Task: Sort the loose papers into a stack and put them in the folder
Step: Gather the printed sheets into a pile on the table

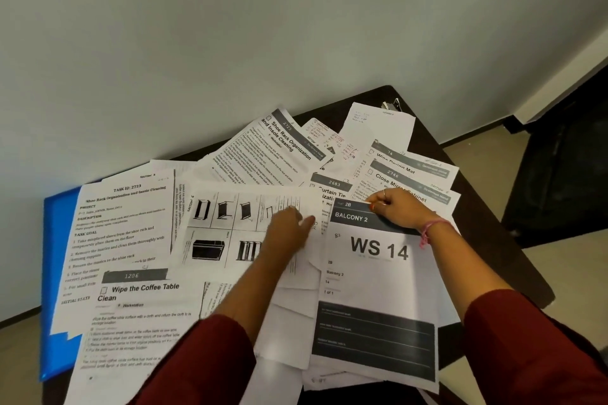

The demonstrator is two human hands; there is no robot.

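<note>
Currently: right hand fingers pinch WS 14 sheet; left hand flat, fingers straight, on pictured sheet. Square edges before lifting.

Matt printed paper sheets, glossy blue plastic folder, dark smooth tabletop.

Loose printed white papers strewn across dark table; blue plastic folder beneath; right hand pinching "WS 14" sheet; left hand flat on papers.
</note>
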